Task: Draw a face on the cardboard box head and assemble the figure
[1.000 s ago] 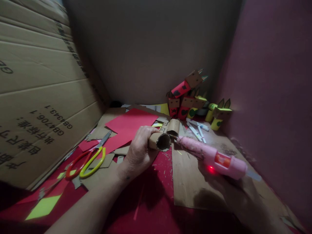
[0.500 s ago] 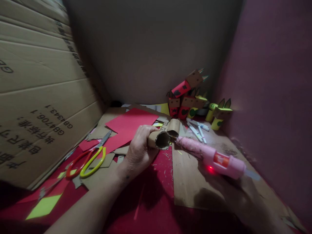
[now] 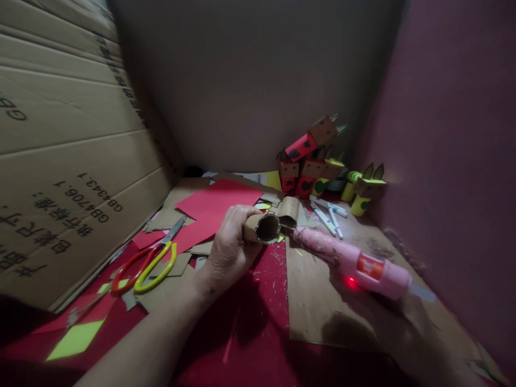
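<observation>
My left hand [image 3: 233, 242] is wrapped round a brown cardboard tube [image 3: 253, 230], its open end with a ragged rim turned towards me. My right hand [image 3: 374, 312], dim and partly hidden under the tool, grips a pink glue gun [image 3: 338, 251] with a lit red light and a clear glue stick at its back. The gun's nozzle [image 3: 287, 230] is beside the tube's rim; whether it touches cannot be made out. Just behind the nozzle lies a second cardboard tube [image 3: 289, 208].
Scissors [image 3: 155, 263] with red and yellow handles lie at left near red paper [image 3: 220, 201] and cardboard scraps. White markers [image 3: 328, 215] lie behind the gun on a board [image 3: 314, 306]. Decorated tube figures [image 3: 310, 174] stand at the back. A large carton [image 3: 68, 161] walls the left.
Hardly anything differs. The whole view has shifted slightly, and the glue gun sits a touch further right and lower, its nozzle still near the tube's rim.
</observation>
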### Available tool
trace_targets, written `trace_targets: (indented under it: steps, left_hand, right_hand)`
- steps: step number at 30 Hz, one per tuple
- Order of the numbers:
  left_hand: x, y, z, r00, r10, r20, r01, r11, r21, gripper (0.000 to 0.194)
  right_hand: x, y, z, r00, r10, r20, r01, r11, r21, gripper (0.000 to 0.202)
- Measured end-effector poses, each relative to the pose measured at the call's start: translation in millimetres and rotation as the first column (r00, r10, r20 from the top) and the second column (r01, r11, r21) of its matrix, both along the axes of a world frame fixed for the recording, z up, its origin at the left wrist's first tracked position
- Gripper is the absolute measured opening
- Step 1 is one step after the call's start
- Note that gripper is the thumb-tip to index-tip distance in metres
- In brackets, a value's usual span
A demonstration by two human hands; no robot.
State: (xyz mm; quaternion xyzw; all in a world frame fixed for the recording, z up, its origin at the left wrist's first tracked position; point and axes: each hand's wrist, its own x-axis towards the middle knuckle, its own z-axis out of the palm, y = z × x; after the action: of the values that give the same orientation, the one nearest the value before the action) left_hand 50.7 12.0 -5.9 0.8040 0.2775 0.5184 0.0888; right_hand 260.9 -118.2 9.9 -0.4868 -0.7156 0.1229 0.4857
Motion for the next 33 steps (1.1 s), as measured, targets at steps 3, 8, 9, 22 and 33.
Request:
trace_targets:
  steps: [3,8,9,22,33]
  left_hand:
    - [0,1,-0.6,1.0,0.002,0.003,-0.002,1.0,0.011,0.024]
    - [0,1,-0.9,1.0,0.0,0.009,0.0,1.0,-0.008,0.024]
    - [0,1,-0.9,1.0,0.003,0.012,-0.003,1.0,-0.022,0.023]
    - [-1,25,-3.8,0.938,0.137,0.317,-0.044,0.957,-0.285,0.033]
    - [-3,10,18.7,0.909,0.133,0.395,-0.011,0.955,-0.297,0.028]
  right_hand:
    - [1,0,-0.6,1.0,0.026,-0.001,-0.027,0.999,-0.024,0.042]
    - [3,0,-1.5,0.998,0.053,-0.016,-0.054,0.995,-0.089,0.042]
    - [4,-1,-1.8,0.998,0.054,-0.017,-0.056,0.993,-0.101,0.042]
    - [32,6,-21.4,0.807,-0.441,0.392,0.413,0.897,0.158,0.043]
    - [82,-9,-35.9,0.422,-0.405,0.811,0.782,0.615,-0.1,0.059]
